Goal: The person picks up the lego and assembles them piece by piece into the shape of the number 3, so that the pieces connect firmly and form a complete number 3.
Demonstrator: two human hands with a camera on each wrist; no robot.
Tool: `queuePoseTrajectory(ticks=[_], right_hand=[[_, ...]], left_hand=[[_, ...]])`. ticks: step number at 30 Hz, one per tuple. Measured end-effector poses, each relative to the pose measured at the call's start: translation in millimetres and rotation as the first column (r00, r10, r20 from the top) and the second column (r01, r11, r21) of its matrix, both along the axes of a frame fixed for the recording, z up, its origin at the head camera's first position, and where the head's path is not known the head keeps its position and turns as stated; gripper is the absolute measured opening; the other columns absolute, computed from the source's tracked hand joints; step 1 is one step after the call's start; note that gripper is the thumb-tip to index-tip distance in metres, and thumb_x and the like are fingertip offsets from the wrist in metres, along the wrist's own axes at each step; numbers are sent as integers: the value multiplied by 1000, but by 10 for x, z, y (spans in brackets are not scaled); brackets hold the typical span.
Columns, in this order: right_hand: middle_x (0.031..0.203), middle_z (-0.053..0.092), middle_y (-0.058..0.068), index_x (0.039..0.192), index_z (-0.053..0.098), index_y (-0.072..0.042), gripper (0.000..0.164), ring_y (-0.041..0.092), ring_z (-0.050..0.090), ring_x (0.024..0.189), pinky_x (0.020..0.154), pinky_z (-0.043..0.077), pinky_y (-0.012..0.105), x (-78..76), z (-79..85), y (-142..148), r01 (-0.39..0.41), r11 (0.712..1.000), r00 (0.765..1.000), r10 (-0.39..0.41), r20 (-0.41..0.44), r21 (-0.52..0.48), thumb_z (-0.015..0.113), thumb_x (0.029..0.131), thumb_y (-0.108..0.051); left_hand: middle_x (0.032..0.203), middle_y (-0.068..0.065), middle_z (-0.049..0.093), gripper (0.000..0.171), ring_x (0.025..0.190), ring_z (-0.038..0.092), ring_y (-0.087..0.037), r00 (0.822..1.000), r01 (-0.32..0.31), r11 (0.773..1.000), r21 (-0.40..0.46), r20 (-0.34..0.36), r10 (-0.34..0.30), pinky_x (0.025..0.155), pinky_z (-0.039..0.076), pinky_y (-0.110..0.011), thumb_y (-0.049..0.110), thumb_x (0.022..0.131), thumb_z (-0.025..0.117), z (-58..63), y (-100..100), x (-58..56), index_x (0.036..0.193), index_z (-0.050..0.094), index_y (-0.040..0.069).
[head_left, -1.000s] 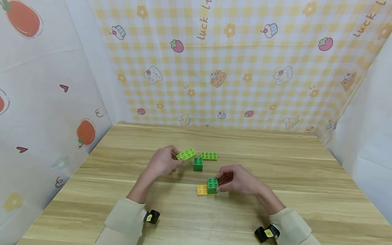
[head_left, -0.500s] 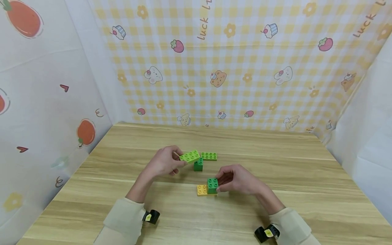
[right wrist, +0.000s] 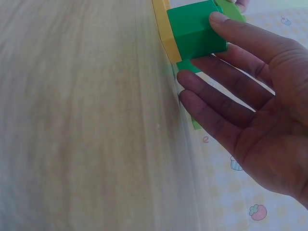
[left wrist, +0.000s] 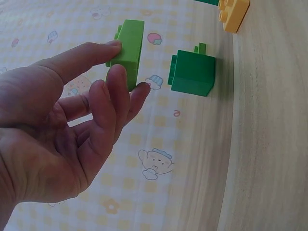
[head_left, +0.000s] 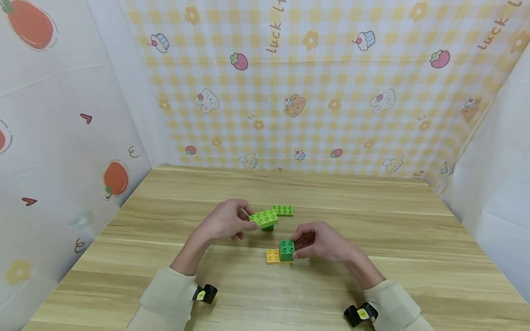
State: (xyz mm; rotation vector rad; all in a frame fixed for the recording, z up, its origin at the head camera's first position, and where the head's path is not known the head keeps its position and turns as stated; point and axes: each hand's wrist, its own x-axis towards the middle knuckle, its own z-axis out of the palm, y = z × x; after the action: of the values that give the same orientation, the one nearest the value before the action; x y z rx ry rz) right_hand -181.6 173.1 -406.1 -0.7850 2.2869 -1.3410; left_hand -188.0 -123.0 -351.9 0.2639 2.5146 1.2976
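Observation:
My left hand [head_left: 225,220] pinches a light green building brick [head_left: 263,218] between thumb and fingers. In the left wrist view that light green brick [left wrist: 129,53] hangs in the air, apart from a dark green brick [left wrist: 193,72] on the table. From the head, it hides most of this dark green brick [head_left: 268,228]. With thumb and fingers, my right hand [head_left: 323,242] holds a second dark green brick [head_left: 287,250], which sits on the right half of a yellow brick [head_left: 273,256]. The right wrist view shows the thumb against that dark green brick [right wrist: 195,29], above the yellow one [right wrist: 166,33].
A flat light green brick [head_left: 283,210] lies on the wooden table [head_left: 372,211] behind the hands. Checked cloth [head_left: 314,82] hangs along the table's far edge. White cloth [head_left: 70,138] with fruit prints stands at the left side.
My left hand has moved right and slightly nearer with the light green brick, which now covers much of the dark green brick from above. The right hand has stayed in place.

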Motion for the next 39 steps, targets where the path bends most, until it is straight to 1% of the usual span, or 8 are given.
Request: queuePoseTrajectory(ticks=[3,8,13,17,21,27,33,39], right_hand=[[100,78,6,103,74,-5,22,16,76,93,83,62,26,-3,-3,0,-1,1000,1000,1,-6,0,87,86,-9],[100,78,6,103,74,-5,22,17,76,93,83,62,26,-7,-5,1,-4,1000,1000,5,-9,1,87,86,-9],[100,78,6,104,74,-6,22,18,76,94,83,62,26,-12,-2,-1,-8,1000,1000,8,-10,2,86,86,-9],[101,78,6,103,74,-6,21,18,76,94,83,62,25,-13,3,-4,-11,1000,1000,11,-12,5,86,87,-10],[101,78,6,103,74,-6,21,17,76,95,83,62,25,-14,4,-6,-13,1000,1000,13,-9,0,86,87,-9],[103,78,7,104,74,-6,21,18,76,96,84,62,26,-18,5,-3,-17,1000,1000,17,-3,-1,86,87,-9],[103,79,8,105,74,-5,22,19,76,96,84,62,26,-16,5,0,-19,1000,1000,19,6,-6,86,87,-9],[104,79,10,105,74,-3,22,18,77,96,84,62,26,-5,-2,-2,-15,1000,1000,15,18,-16,86,87,-7]], left_hand=[[92,-9,73,18,62,70,-26,1000,15,1000,-3,3,-15,58,61,-40,13,92,82,8,4,6,105,70,7],[91,-9,73,19,59,68,-21,999,36,999,-14,7,-36,59,62,-40,14,92,82,11,25,18,105,70,7],[90,-8,73,21,59,67,-21,998,56,998,-3,32,-55,59,61,-39,13,91,82,8,52,39,107,69,7],[89,-8,72,21,57,66,-19,997,65,998,5,38,-65,56,59,-35,12,91,83,14,70,63,105,68,7],[87,-8,72,19,56,65,-17,995,96,995,3,35,-96,52,55,-29,12,90,83,19,96,83,100,67,8],[81,-6,73,19,55,66,-18,988,150,989,-10,41,-149,50,52,-26,11,89,83,24,132,110,93,65,8],[80,-6,73,22,58,70,-25,980,196,981,-5,48,-195,51,52,-27,13,87,85,27,158,141,95,66,7],[78,-4,72,21,57,70,-25,973,227,974,-24,39,-226,51,51,-26,14,86,86,-11,199,154,96,68,8]])
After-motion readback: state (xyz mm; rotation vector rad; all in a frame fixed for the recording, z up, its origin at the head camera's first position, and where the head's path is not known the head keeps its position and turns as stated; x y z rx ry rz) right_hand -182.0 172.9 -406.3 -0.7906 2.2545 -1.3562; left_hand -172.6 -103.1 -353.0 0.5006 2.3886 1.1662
